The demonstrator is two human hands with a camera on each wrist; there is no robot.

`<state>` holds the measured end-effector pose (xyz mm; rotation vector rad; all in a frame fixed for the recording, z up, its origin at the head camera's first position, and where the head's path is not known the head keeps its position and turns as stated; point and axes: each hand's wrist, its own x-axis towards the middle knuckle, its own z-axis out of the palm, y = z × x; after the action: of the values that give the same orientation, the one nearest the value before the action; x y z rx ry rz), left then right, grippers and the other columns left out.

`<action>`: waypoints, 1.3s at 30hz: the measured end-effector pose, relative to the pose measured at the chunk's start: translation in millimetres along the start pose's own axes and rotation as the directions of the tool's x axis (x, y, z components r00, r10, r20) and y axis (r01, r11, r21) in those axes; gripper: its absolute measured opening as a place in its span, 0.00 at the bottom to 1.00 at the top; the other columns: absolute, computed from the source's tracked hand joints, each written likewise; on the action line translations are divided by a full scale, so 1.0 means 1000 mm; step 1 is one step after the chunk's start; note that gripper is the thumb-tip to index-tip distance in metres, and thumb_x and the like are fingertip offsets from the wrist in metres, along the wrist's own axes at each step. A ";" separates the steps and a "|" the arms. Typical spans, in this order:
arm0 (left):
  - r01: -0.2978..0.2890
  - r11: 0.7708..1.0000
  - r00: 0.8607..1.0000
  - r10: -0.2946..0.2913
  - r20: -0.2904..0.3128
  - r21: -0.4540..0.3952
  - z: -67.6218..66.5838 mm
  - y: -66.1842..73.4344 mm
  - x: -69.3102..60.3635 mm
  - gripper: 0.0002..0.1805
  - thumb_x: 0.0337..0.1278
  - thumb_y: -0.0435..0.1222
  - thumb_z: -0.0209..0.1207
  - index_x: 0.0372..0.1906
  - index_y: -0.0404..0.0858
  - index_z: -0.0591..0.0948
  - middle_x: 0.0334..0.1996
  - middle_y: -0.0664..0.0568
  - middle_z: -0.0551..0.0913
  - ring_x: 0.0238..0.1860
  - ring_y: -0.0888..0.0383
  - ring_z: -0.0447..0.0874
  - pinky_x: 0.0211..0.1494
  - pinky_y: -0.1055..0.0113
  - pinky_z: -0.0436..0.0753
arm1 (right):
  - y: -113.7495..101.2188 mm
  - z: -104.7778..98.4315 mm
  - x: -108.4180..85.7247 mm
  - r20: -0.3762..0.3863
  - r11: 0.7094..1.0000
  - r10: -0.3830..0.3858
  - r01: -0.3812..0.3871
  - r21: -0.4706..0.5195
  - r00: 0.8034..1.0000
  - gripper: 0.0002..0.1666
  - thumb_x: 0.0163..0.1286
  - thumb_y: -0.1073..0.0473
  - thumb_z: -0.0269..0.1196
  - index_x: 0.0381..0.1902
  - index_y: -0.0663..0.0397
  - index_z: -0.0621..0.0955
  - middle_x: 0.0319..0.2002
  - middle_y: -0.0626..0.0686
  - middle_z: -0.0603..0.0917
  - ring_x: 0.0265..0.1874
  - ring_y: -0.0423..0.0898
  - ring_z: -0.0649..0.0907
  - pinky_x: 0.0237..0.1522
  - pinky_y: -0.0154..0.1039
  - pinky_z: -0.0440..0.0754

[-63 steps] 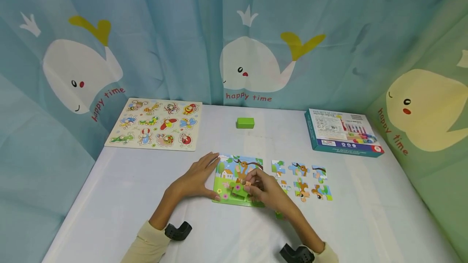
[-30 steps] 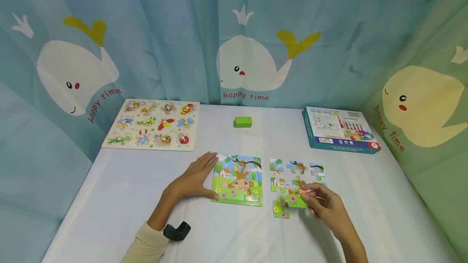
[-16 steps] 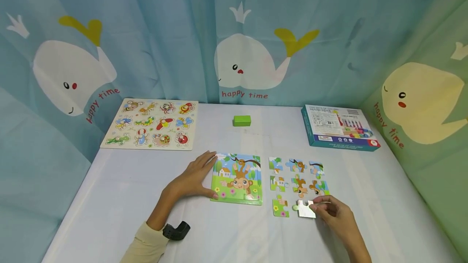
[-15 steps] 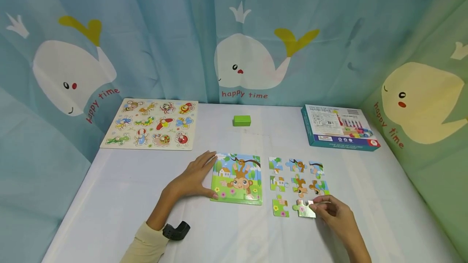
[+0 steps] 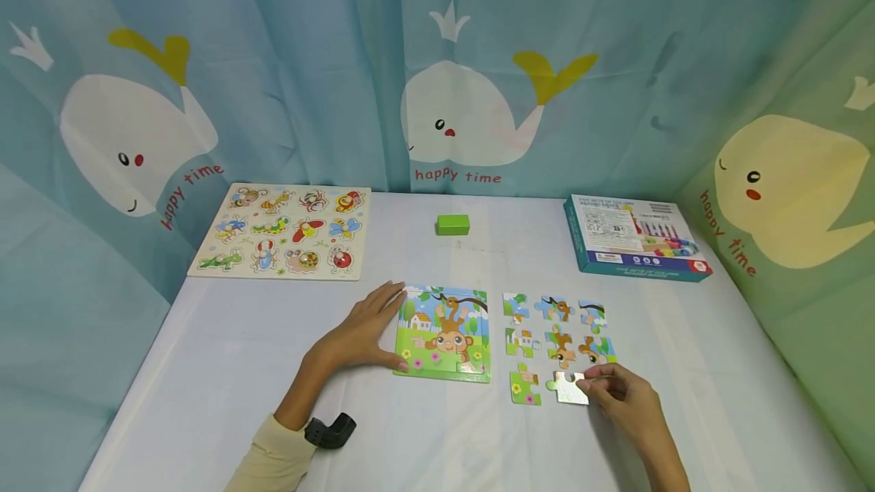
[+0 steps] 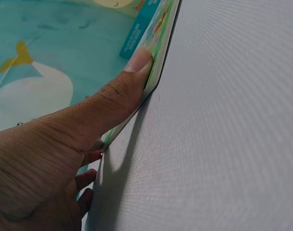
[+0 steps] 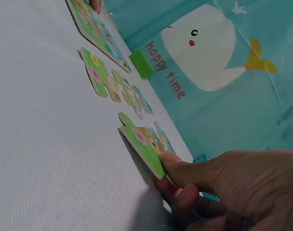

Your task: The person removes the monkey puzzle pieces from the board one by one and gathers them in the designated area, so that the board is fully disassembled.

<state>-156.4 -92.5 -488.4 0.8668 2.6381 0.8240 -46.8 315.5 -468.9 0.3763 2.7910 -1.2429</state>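
My left hand (image 5: 358, 332) rests along the left edge of a square puzzle board (image 5: 437, 340) with a monkey picture. Its thumb lies on the near left corner, its straight fingers at the far left one; the left wrist view shows the thumb (image 6: 139, 60) on the board's rim. Between thumb and fingers my right hand (image 5: 629, 397) pinches a jigsaw piece (image 5: 570, 388), slightly tilted in the right wrist view, its green face with a pink flower showing there. Several loose jigsaw pieces (image 5: 525, 387) lie in rows between board and right hand.
An insect peg puzzle (image 5: 280, 232) lies at the back left. A green block (image 5: 453, 225) stands behind the board. At the back right is a teal-edged box (image 5: 636, 238). A whale-printed curtain (image 5: 328, 59) surrounds the white table.
My right hand has carried the jigsaw piece from over the board to the right, beside the near row of loose pieces. The left hand has stayed at the board's edge.
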 end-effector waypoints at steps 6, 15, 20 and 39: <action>-0.006 1.000 1.000 0.006 -0.002 -0.008 -0.001 0.001 0.000 0.65 0.36 0.57 0.74 0.75 0.29 0.54 0.78 0.41 0.49 0.78 0.41 0.41 0.73 0.40 0.57 | -0.001 0.002 0.000 -0.051 0.994 -0.067 0.063 -0.088 0.996 0.12 0.62 0.56 0.70 0.37 0.58 0.83 0.27 0.48 0.84 0.21 0.31 0.76 0.24 0.30 0.75; 0.002 1.000 1.000 -0.002 0.006 0.007 -0.001 0.001 0.001 0.65 0.36 0.58 0.74 0.75 0.29 0.54 0.78 0.42 0.49 0.79 0.42 0.41 0.73 0.40 0.57 | -0.001 0.003 0.000 -0.079 0.985 -0.062 0.048 -0.167 0.995 0.12 0.63 0.53 0.70 0.36 0.55 0.83 0.27 0.48 0.82 0.21 0.31 0.75 0.24 0.30 0.73; 0.004 1.000 1.000 -0.004 0.007 0.006 0.000 0.000 0.001 0.65 0.36 0.59 0.73 0.75 0.30 0.54 0.78 0.42 0.49 0.79 0.42 0.41 0.73 0.40 0.57 | -0.001 0.004 0.000 -0.087 0.985 -0.063 0.048 -0.166 0.994 0.12 0.63 0.53 0.70 0.36 0.55 0.83 0.27 0.48 0.80 0.21 0.31 0.74 0.24 0.29 0.72; 0.001 1.000 1.000 -0.001 0.003 0.007 0.000 0.001 0.001 0.65 0.36 0.59 0.73 0.75 0.30 0.55 0.78 0.42 0.49 0.79 0.42 0.42 0.73 0.40 0.57 | -0.004 0.004 -0.002 -0.095 0.988 -0.018 0.003 -0.157 0.995 0.13 0.63 0.52 0.69 0.37 0.56 0.83 0.29 0.50 0.82 0.21 0.32 0.75 0.24 0.30 0.73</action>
<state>-156.2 -90.9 -487.8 0.8675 2.6398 0.8135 -46.0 309.3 -467.9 0.4215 2.9497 -1.0233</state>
